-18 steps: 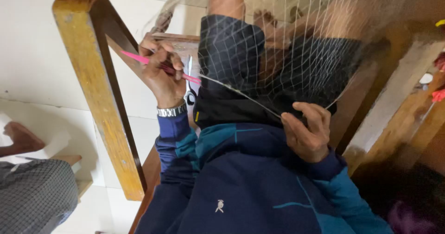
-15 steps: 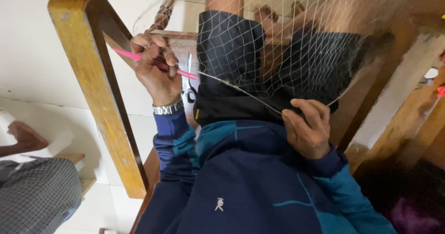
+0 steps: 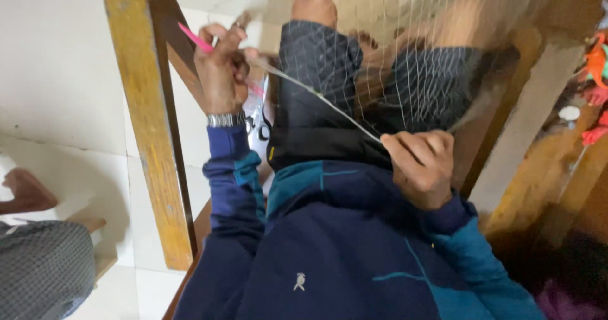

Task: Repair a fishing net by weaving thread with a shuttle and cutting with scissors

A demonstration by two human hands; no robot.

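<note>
My left hand [image 3: 221,73] is raised beside the wooden post and grips a thin pink netting needle [image 3: 193,40]. A white twine [image 3: 316,95] runs taut from that hand down to my right hand [image 3: 421,168], which pinches the twine where it meets the fine mesh net [image 3: 411,54]. The net is draped over my knees and dark trousers [image 3: 316,79]. A metal watch sits on my left wrist. My blue and teal jacket fills the lower view.
A yellowish wooden frame post [image 3: 149,136] stands close on the left of my left arm. Another person's foot [image 3: 25,190] and grey checked clothing [image 3: 38,275] are at far left on white tiles. Wooden furniture and a colourful toy [image 3: 595,60] are at right.
My left hand has lifted up and away with the pink needle, drawing the twine straight and tight. My right hand has kept its pinch at the net.
</note>
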